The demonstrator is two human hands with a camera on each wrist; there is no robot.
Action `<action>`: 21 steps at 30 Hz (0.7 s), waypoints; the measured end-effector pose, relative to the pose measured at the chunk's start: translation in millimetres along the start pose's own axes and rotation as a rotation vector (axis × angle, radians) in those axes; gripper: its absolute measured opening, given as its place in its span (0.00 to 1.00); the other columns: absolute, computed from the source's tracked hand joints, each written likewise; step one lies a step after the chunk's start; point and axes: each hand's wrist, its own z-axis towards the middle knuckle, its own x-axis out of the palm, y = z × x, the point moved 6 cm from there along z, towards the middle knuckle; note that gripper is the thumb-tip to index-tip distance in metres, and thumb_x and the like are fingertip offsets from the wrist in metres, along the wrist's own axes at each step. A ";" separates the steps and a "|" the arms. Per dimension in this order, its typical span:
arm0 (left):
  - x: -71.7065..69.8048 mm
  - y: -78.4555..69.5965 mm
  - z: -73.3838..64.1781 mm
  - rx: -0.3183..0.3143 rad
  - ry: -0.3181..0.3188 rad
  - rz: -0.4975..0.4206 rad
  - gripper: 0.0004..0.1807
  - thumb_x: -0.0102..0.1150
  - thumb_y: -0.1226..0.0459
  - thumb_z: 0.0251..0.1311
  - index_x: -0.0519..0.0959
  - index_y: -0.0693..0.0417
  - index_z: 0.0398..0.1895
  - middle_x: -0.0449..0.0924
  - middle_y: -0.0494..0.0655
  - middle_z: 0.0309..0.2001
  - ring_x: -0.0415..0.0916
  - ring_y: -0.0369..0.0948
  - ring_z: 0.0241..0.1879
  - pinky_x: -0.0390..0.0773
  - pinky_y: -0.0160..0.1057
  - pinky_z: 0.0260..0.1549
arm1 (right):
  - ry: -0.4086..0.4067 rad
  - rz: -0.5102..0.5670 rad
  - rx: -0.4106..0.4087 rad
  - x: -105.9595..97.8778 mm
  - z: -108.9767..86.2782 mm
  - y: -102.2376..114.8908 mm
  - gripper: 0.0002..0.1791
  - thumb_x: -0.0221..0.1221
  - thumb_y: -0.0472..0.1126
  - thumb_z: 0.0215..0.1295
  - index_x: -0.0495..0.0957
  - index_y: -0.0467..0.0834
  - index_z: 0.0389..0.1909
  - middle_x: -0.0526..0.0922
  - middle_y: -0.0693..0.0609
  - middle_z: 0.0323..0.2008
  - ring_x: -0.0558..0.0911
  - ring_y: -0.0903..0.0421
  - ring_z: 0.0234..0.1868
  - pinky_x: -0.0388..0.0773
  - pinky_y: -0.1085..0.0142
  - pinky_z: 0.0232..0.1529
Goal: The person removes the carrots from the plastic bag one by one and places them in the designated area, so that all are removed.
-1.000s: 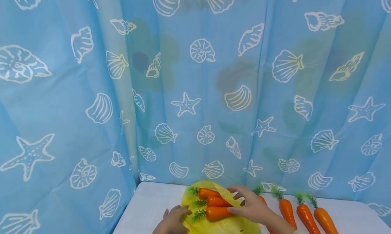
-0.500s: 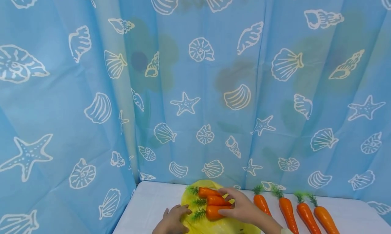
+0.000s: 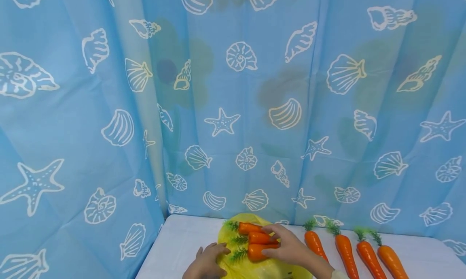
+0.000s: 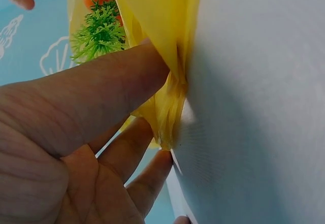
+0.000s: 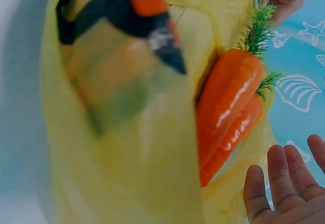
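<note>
A yellow plastic bag [image 3: 265,269] lies on the white table, with three orange carrots [image 3: 256,252] at its mouth, their green tops pointing left. My left hand [image 3: 206,262] is at the bag's left edge; in the left wrist view its thumb and fingers pinch the gathered yellow plastic [image 4: 170,104]. Over the carrots' right ends is my right hand [image 3: 289,248], thumb beside the nearest carrot. The right wrist view shows that hand's fingers [image 5: 282,178] spread and fairly straight, beside the bag, holding nothing. A dark and orange shape shows at the bag in that view.
Several more carrots [image 3: 346,254] lie in a row on the white tabletop [image 3: 178,234], right of the bag. A blue curtain [image 3: 225,149] with white shell prints hangs behind and to the left of the table.
My right hand has moved left from the bag's raised upper edge to over the carrots' right ends, and that edge has dropped back. My left hand stays in place.
</note>
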 end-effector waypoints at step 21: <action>-0.6 2.1 1.9 0.025 -0.011 0.019 0.23 0.73 0.68 0.48 0.82 0.48 0.50 0.74 0.55 0.64 0.61 0.62 0.69 0.39 0.77 0.66 | -0.072 -0.071 0.045 -6.7 -0.1 -14.0 0.33 0.69 0.46 0.59 0.72 0.35 0.63 0.75 0.34 0.59 0.79 0.39 0.51 0.82 0.44 0.48</action>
